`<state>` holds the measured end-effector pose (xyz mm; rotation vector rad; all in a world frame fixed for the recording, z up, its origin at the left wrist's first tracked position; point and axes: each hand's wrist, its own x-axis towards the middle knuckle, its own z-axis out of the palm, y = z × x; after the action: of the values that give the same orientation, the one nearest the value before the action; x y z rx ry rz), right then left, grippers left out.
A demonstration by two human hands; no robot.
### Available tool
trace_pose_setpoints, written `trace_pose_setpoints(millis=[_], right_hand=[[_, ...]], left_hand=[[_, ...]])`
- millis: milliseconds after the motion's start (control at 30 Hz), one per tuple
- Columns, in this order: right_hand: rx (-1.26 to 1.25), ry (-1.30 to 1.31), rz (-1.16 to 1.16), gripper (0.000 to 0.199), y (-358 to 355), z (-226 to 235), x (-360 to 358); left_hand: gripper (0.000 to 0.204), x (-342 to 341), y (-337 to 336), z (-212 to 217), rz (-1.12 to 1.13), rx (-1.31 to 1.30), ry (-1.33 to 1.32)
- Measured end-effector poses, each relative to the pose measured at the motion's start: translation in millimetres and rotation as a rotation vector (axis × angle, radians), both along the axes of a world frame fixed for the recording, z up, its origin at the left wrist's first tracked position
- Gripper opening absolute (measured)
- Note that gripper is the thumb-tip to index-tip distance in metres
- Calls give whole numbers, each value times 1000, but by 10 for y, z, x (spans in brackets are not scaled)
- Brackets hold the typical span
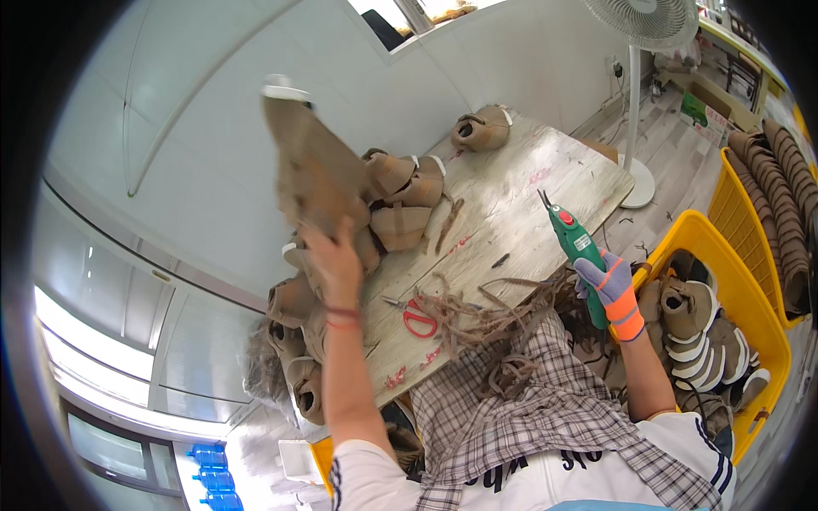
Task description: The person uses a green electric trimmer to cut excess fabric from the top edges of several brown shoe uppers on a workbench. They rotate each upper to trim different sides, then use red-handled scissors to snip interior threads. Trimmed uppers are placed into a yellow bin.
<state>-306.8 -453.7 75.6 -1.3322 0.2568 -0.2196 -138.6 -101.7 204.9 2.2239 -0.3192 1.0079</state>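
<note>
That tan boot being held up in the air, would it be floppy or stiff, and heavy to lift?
The tan boot is probably light: the bare left hand alone holds it raised by its lower end. It seems fairly stiff, since it stands up above the grip without sagging. Its matte, suede-like surface suggests it would not slip easily.

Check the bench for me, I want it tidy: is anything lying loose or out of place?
Yes. Brown trimmed strips lie strewn over the near edge of the wooden table and spill onto the plaid apron. Red-handled scissors lie loose among them.
</note>
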Motion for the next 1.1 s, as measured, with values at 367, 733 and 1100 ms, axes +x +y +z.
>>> trace_pose_setpoints(millis=[367,733,1100], right_hand=[[58,60,-126,27,-377,-263,357],[69,212,-164,33,-462,-677,601],[-984,533,81,71,-28,-569,1491]], left_hand=[[35,1683,-551,142,67,661,-380],[49,2816,-2247,-1767,-133,829,118],[28,1902,-880,-1306,-684,-908,776]])
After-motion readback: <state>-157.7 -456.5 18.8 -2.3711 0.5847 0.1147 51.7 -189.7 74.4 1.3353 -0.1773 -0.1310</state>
